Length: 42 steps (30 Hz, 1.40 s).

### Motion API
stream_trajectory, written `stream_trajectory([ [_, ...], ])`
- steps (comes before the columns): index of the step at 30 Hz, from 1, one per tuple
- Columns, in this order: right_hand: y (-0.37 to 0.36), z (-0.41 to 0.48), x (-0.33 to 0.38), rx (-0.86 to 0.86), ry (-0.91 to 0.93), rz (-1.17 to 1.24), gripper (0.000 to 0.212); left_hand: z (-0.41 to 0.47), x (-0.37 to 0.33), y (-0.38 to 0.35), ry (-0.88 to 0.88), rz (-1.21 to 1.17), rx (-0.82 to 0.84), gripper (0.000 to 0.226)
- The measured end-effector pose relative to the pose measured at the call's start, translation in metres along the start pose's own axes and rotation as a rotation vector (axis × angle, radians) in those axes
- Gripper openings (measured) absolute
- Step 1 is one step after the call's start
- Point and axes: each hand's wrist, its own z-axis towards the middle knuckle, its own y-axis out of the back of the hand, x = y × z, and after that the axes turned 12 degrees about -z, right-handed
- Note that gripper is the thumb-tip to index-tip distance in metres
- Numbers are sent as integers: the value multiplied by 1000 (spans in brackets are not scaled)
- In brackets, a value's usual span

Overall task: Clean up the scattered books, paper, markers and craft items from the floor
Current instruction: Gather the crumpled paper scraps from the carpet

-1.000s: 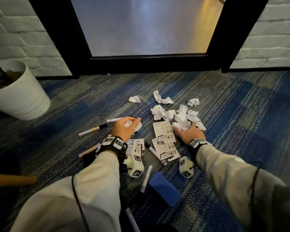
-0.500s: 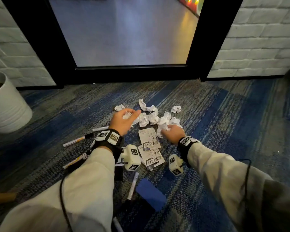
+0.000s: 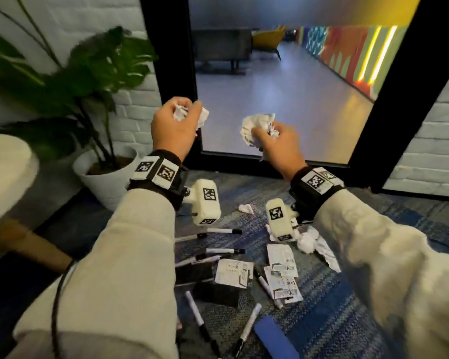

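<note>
Both hands have lifted off the floor (image 3: 353, 301): the left hand (image 3: 173, 128) clenches crumpled paper (image 3: 180, 112), the right hand (image 3: 280, 143) another wad (image 3: 257, 125). Markers (image 3: 223, 251) still lie below, so cleanup continues.

lighting: dim. we log the brightest light beyond left hand (image 3: 174, 128) and right hand (image 3: 280, 143), through the glass door (image 3: 283, 86); yellow glare above the right. carpet (image 3: 327, 314) below both shadowed. blur: plant (image 3: 88, 68) left of them, sleeves (image 3: 130, 255). edges bowed.
</note>
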Motion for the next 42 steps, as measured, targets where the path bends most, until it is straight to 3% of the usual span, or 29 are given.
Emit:
stream_trajectory([
  [8, -67, -29, 191, 142, 278, 390, 28, 21, -126, 176, -280, 96, -129, 12],
  [12, -123, -80, 277, 345, 402, 542, 38, 7, -173, 278, -325, 215, -181, 14],
  [19, -200, -178, 391, 572, 596, 670, 26, -51, -206, 468, -416, 307, -441, 11],
  [22, -235, -224, 429, 614, 622, 760, 34, -84, -201, 545, -413, 365, -564, 9],
  [26, -284, -289, 471, 731, 664, 819, 40, -136, -189, 628, -304, 342, -737, 14],
  [30, -331, -358, 504, 846, 686, 827, 21, -185, -175, 688, -173, 250, -884, 15],
  [33, -372, -403, 513, 988, 624, 771, 22, -217, -155, 714, -74, 245, -937, 10],
  [38, -461, -472, 507, 1150, 542, 588, 44, -260, -110, 749, 133, 441, -1016, 35],
  [40, -487, -495, 501, 1213, 544, 523, 39, -278, -102, 756, 275, 592, -979, 33],
  [42, -507, -513, 489, 1241, 643, 402, 49, -293, -93, 760, 372, 733, -926, 25],
])
